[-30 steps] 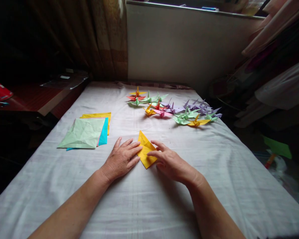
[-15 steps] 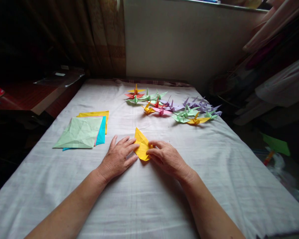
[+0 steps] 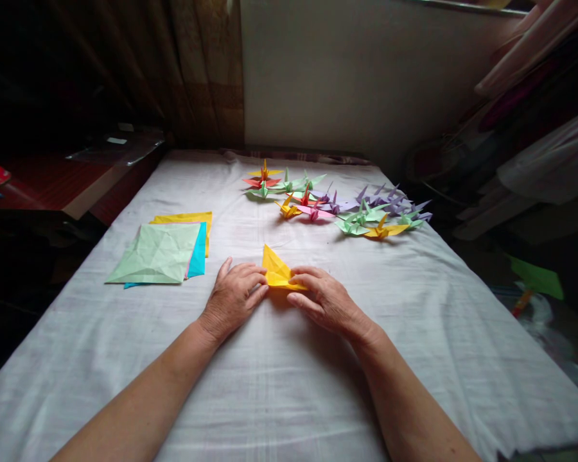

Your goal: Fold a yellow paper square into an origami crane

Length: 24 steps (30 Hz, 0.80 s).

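A folded piece of yellow origami paper lies on the cloth between my hands, one point facing away from me and its near edge nearly straight. My left hand has thumb and fingertips closed at the paper's left corner. On the other side, my right hand holds the right corner, its fingers over the paper and its thumb below on the near side. That right corner is partly covered by the fingers. Left of my left hand is a stack of creased square sheets, pale green on top, with blue and yellow edges showing.
Several folded paper cranes in purple, green, yellow, pink and red stand towards the back right. A white cloth covers the table. A brown wooden surface adjoins at left, and clothes hang at right.
The yellow paper's near part has been brought up, so it looks shorter, with a straight near edge. My right thumb has come into view beneath its right corner.
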### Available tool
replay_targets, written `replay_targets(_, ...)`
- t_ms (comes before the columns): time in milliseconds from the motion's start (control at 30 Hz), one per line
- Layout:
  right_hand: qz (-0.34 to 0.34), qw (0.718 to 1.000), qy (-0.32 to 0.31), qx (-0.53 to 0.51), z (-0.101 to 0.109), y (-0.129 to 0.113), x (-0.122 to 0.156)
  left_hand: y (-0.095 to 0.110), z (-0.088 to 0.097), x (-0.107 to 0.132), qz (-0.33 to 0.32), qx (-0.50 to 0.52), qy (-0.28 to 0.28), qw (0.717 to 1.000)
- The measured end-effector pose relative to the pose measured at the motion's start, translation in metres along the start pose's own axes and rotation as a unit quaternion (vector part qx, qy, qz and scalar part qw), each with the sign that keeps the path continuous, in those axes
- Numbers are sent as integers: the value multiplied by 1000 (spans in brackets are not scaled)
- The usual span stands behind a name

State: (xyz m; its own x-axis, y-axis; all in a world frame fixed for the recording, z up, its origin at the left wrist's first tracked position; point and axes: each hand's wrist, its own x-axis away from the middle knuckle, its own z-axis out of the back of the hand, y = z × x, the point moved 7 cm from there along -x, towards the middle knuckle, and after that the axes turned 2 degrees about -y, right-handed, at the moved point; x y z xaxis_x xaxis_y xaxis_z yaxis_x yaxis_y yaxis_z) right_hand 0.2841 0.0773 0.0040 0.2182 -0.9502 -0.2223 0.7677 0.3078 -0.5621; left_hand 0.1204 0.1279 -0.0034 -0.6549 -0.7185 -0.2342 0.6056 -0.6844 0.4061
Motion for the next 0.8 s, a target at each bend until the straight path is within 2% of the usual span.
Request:
replay_targets(200,-68,993,83,58,-4,12,-4,0,1,-2,23,25,8,999)
replay_targets(367,-120,984,99,89,-6,13,-6,0,1,-4,34,42,14,998)
replay_targets(600,-135,983,87,91,-9,14,-5,-2,0,-3,31,34,25,999)
replay_targets(800,-84,986,13,145,-21,2,-9,-3,-3,-3,17,30,24,999)
